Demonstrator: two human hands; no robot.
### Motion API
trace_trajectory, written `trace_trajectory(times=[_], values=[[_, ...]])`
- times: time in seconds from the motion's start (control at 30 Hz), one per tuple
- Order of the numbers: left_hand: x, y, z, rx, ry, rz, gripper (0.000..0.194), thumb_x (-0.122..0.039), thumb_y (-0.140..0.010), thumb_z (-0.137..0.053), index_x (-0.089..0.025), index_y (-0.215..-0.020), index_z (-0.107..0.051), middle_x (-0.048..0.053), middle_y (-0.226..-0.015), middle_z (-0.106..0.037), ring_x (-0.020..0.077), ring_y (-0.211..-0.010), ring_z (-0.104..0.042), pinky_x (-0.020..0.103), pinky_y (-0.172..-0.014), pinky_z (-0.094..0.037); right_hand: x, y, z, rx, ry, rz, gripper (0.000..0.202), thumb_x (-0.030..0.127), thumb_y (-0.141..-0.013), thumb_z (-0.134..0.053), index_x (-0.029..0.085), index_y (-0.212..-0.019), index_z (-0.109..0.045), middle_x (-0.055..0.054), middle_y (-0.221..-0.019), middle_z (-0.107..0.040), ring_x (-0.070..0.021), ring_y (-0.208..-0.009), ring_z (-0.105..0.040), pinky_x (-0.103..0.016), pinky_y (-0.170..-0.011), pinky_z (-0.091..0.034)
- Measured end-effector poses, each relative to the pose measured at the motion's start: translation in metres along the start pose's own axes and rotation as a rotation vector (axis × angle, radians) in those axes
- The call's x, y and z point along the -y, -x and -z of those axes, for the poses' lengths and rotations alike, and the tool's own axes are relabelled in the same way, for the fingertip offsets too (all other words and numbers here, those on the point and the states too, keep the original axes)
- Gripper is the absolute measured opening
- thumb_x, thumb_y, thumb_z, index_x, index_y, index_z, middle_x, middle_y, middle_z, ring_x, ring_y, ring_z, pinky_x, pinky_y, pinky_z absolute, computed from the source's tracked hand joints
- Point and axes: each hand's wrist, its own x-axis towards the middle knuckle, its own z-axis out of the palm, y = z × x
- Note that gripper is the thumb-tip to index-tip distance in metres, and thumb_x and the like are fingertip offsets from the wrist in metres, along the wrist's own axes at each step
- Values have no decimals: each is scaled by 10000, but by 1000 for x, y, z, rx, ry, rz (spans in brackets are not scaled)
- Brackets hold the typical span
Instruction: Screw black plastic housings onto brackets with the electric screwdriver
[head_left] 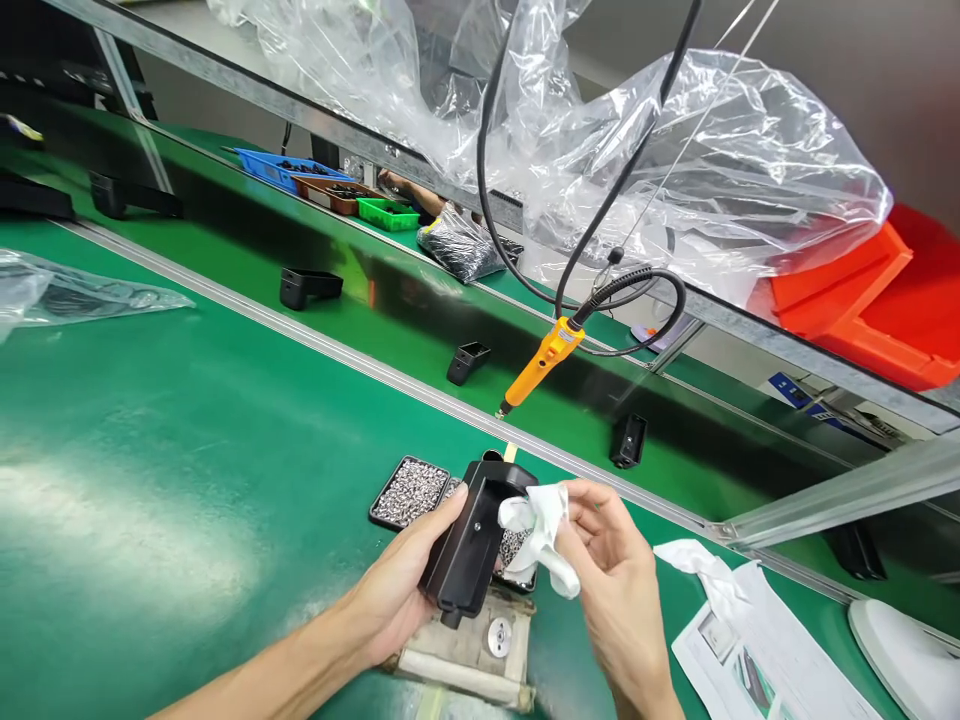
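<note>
My left hand [409,575] is wrapped round a black plastic housing [466,550], tilted with its hollow side facing me; a small screw shows inside it. In my right hand [615,565] is a crumpled white cloth [546,535], pinched between thumb and fingers at the housing's right edge. Below the housing lies a worn fixture block [439,650] with a round metal disc [499,637] on it. Behind my left hand stands a black tray of small screws [411,492]. A second screw tray [517,560] is partly hidden by the housing and the cloth.
An orange electric screwdriver [544,362] hangs on a black cable over the metal rail. Several black housings [311,287] lie on the green strip beyond. Printed sheets [739,640] lie at right. Clear plastic bags [712,170] and a red bin [892,300] are on the shelf above.
</note>
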Motion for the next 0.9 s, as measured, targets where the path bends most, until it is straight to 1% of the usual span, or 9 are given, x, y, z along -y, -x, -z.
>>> trace_trajectory(times=[0.07, 0.17, 0.23, 0.3, 0.4, 0.5, 0.63, 0.8, 0.9], values=[[0, 0, -1, 18, 25, -2, 483, -535, -940, -704, -161, -1245, -696, 110, -1019, -762, 219, -823, -721, 282, -681, -553, -1, 0, -3, 70, -45, -35, 267, 409, -937, -689, 222, -1120, -638, -62, -948, -729, -161, -734, -673, -268, -638, -554], [-1, 0, -3, 33, 74, -8, 422, -492, -955, -701, -137, -1183, -719, 101, -991, -761, 193, -803, -704, 260, -690, -549, -12, 6, -15, 153, 176, 52, 178, 343, -974, -633, 210, -1073, -697, -56, -904, -721, -170, -742, -668, -284, -656, -555], [-1, 1, -5, 27, 101, -3, 383, -458, -962, -702, -128, -1156, -729, 95, -959, -759, 185, -789, -698, 251, -685, -546, -20, 11, -23, 143, 421, 259, 151, 241, -979, -609, 224, -1085, -717, -61, -960, -712, -188, -840, -674, -313, -740, -561], [-1, 1, -5, 34, 116, -5, 350, -433, -965, -704, -127, -1133, -738, 91, -950, -756, 172, -772, -688, 241, -675, -542, -28, 16, -28, 79, 630, 514, 200, 127, -967, -588, 222, -1094, -710, -73, -1008, -693, -197, -904, -661, -329, -790, -550], [1, 1, -4, 56, 109, -33, 339, -430, -964, -710, -119, -1094, -749, 95, -968, -754, 157, -767, -677, 226, -667, -538, -37, 19, -33, -26, 829, 736, 219, 48, -954, -568, 192, -1073, -682, -79, -953, -678, -191, -829, -624, -318, -713, -515], [2, 0, -2, 45, 110, -50, 350, -429, -956, -721, -120, -1117, -750, 102, -985, -755, 175, -802, -691, 242, -698, -557, -40, 19, -38, -74, 914, 782, 159, 77, -956, -599, 186, -1050, -665, -77, -934, -677, -191, -802, -603, -320, -685, -486], [3, 0, 0, 22, 105, -34, 369, -443, -941, -734, -126, -1128, -754, 110, -1000, -761, 208, -852, -713, 254, -692, -573, -38, 20, -42, -37, 916, 776, 122, 81, -961, -594, 193, -960, -641, -46, -872, -656, -169, -755, -572, -302, -651, -443], [4, 2, 2, -3, 56, -55, 406, -448, -923, -757, -161, -1210, -742, 94, -1055, -761, 200, -871, -715, 245, -689, -586, -36, 18, -43, -154, 979, 769, 125, 110, -959, -610, 205, -878, -611, -27, -831, -657, -171, -736, -537, -321, -678, -418], [5, 1, 3, -61, 49, -45, 421, -445, -889, -793, -164, -1199, -752, 93, -1057, -765, 214, -893, -721, 265, -730, -606, -39, 20, -44, -119, 959, 756, 143, 121, -951, -614, 209, -842, -586, -16, -812, -639, -169, -741, -539, -310, -663, -403]])
